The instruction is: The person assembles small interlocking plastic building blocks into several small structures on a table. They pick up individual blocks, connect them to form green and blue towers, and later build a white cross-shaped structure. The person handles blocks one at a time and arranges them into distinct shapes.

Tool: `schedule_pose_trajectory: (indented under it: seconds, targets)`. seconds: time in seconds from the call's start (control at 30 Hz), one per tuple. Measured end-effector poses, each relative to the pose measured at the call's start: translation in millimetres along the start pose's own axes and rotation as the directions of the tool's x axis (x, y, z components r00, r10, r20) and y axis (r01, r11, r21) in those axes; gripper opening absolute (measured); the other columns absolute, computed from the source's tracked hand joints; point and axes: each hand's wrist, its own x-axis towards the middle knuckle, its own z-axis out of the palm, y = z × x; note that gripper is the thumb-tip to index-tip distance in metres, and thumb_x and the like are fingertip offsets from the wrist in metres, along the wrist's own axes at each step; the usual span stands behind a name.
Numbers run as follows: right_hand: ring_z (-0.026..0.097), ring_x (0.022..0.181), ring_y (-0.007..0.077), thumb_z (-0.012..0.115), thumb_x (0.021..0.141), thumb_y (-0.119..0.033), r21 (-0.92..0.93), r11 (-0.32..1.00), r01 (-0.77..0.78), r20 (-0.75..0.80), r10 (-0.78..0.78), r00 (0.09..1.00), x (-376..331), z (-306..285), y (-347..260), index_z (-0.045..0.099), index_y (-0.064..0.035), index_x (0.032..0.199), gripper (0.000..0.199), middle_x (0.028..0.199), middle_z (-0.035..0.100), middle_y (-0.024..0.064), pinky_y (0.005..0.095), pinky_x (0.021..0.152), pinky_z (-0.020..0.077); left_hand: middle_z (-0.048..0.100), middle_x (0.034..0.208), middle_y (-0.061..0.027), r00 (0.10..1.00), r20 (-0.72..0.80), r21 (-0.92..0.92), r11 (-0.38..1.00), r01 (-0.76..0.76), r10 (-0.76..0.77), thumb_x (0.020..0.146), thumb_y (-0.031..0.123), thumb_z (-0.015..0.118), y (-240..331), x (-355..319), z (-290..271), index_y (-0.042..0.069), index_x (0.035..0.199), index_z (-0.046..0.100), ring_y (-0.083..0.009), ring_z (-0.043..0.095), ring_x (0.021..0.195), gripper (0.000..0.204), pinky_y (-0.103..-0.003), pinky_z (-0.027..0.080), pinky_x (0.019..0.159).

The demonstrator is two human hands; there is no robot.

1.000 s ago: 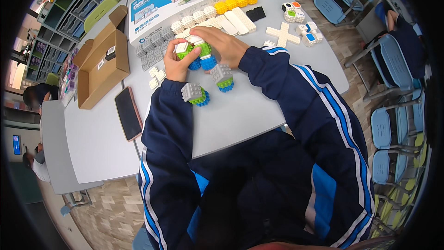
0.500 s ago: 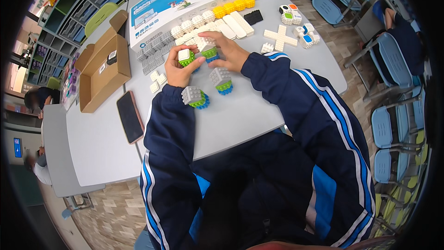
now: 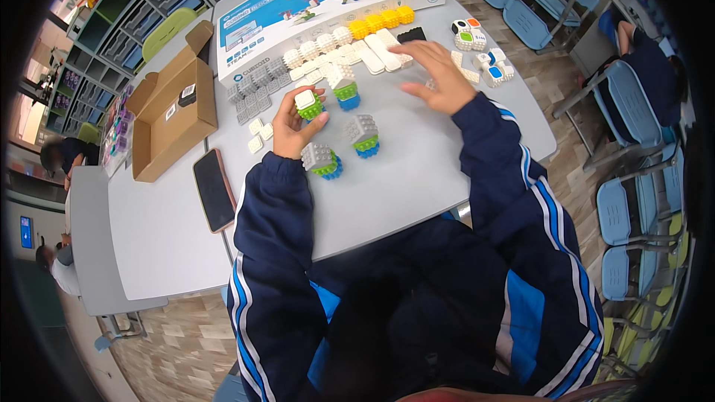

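My left hand [image 3: 292,128] holds a white and green block stack [image 3: 308,104] just above the grey table [image 3: 417,179]. My right hand [image 3: 434,73] hovers with fingers spread over flat white pieces [image 3: 376,50] near the table's far side, holding nothing. Three stacks of grey, green and blue studded blocks stand between the hands: one [image 3: 345,85] at the back, one [image 3: 363,136] in the middle and one [image 3: 320,159] close to my left wrist.
A long blue and white box [image 3: 320,0] lies along the far edge, with yellow blocks [image 3: 383,21] in front. An open cardboard box [image 3: 170,112] and a dark phone [image 3: 213,190] lie to the left. Blue chairs [image 3: 625,208] stand to the right. Small grey plates [image 3: 253,97] lie scattered.
My right hand let go of the stack the hands held together and moved right toward the white pieces. My left hand keeps the white and green stack.
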Motion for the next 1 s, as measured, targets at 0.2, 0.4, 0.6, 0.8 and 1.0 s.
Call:
schedule_pose_trajectory:
  seconds: [0.2, 0.4, 0.6, 0.8, 1.0]
  targets:
    - [0.045, 0.129, 0.0259, 0.047, 0.068, 0.020, -0.145, 0.972, -0.186, 0.111, 0.203, 0.973, -33, -5, 25, 0.056, -0.0175, 0.128, 0.071, 0.125, 0.057, 0.0072, 0.0580, 0.116, 0.0033, 0.063, 0.120, -0.0126, 0.999, -0.019, 0.006, 0.999, 0.036, -0.036, 0.077, -0.008, 0.073, -1, 0, -1, 0.003, 0.125, 0.051, -0.0196, 0.058, 0.116, 0.054, -0.031, 0.044, 0.100]
    - [0.049, 0.125, 0.0225, 0.062, 0.075, 0.010, -0.175, 0.949, -0.263, 0.156, 0.291, 0.944, -30, -4, 28, 0.063, -0.0173, 0.118, 0.051, 0.118, 0.062, 0.0042, 0.0591, 0.116, 0.0018, 0.064, 0.118, -0.0124, 1.000, -0.005, 0.017, 1.000, 0.024, -0.023, 0.076, -0.005, 0.076, 0, -1, 0, 0.002, 0.123, 0.053, -0.0188, 0.058, 0.115, 0.053, -0.031, 0.043, 0.101]
    - [0.058, 0.112, 0.0203, 0.075, 0.076, -0.010, -0.028, 0.993, -0.115, -0.173, 0.108, 0.979, -18, -5, 13, 0.070, -0.0148, 0.103, 0.028, 0.106, 0.068, 0.0025, 0.0551, 0.116, 0.0107, 0.065, 0.116, -0.0118, 1.000, 0.011, -0.044, 0.999, 0.028, -0.028, 0.081, 0.004, 0.075, 3, 0, 4, 0.002, 0.122, 0.054, -0.0189, 0.058, 0.115, 0.046, -0.032, 0.043, 0.100]
    - [0.061, 0.107, 0.0189, 0.077, 0.077, -0.023, 0.191, 0.958, 0.214, -0.222, -0.170, 0.960, 49, 11, -52, 0.070, -0.0137, 0.101, 0.026, 0.104, 0.069, 0.0024, 0.0559, 0.114, 0.0148, 0.063, 0.119, -0.0125, 0.999, 0.045, -0.027, 1.000, 0.011, -0.010, 0.087, 0.005, 0.069, 1, 1, -1, 0.000, 0.127, 0.052, -0.0203, 0.058, 0.116, 0.043, -0.033, 0.044, 0.100]
    - [0.060, 0.109, 0.0189, 0.076, 0.077, -0.033, 0.112, 0.981, 0.157, 0.231, -0.179, 0.956, 107, 37, -75, 0.070, -0.0179, 0.101, 0.029, 0.103, 0.068, -0.0014, 0.0619, 0.114, 0.0058, 0.063, 0.117, -0.0084, 0.999, 0.029, -0.073, 0.997, 0.034, -0.032, 0.083, 0.005, 0.074, 4, 1, -1, 0.000, 0.127, 0.054, -0.0175, 0.058, 0.111, 0.048, -0.032, 0.045, 0.096]
